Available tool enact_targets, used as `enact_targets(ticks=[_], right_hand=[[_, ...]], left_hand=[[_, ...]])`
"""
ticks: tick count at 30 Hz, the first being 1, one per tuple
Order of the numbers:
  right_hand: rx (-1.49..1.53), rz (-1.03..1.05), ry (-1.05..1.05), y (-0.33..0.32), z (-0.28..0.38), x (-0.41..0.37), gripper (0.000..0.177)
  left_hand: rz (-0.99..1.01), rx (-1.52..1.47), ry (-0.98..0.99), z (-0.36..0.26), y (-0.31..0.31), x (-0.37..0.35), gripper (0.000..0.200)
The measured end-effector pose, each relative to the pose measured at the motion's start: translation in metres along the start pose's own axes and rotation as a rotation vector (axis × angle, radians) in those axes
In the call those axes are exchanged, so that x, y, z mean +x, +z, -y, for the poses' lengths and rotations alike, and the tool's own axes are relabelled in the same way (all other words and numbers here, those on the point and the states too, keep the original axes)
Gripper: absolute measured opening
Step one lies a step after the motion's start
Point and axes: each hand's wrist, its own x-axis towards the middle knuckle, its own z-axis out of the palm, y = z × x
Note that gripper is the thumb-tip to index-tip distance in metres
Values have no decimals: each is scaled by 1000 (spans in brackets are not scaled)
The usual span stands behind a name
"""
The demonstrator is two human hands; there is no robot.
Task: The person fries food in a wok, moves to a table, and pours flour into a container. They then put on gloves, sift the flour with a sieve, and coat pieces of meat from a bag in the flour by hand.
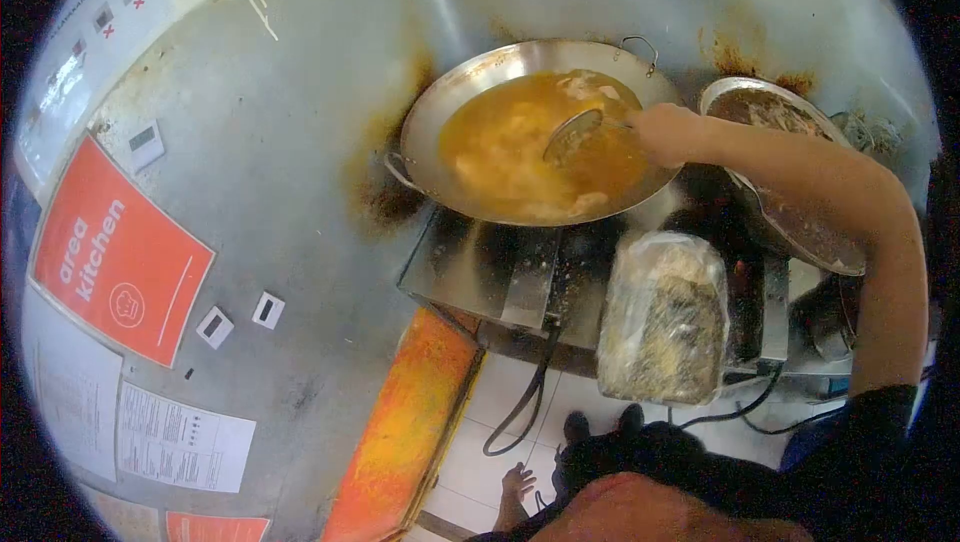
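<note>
My right hand (668, 135) is closed around the handle of a wire skimmer (573, 135). The skimmer's round head is in the orange-yellow oil (495, 137) of a large metal wok (417, 122), where pale pieces float among bubbles. Low in the view, my left hand (517, 483) hangs over the tiled floor, fingers apart and holding nothing. A clear plastic-wrapped container (664, 322) with pale and dark crumbly contents stands in front of the stove, below the wok.
A second pan (837, 260) with dark contents is at the right, partly under my forearm. The metal stove (470, 272) has black hoses below it. An orange-yellow stained panel (405, 422) stands at its left. Posters, including an orange sign (120, 252), hang on the metal wall.
</note>
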Motion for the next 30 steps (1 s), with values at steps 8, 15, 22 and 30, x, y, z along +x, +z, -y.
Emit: enact_targets(ticks=[8,15,22,30], right_hand=[[235,-149,209,29,21,63,28],[210,-426,60,41,33,107,21],[473,-372,151,28,29,117,29],[415,-451,122,9,-5,117,30]], left_hand=[[28,-79,-17,-4,-5,19,49],[1,-98,-34,8,-21,32,47],[-155,-18,-121,8,-16,37,41],[199,-173,-14,5,-31,41,40]])
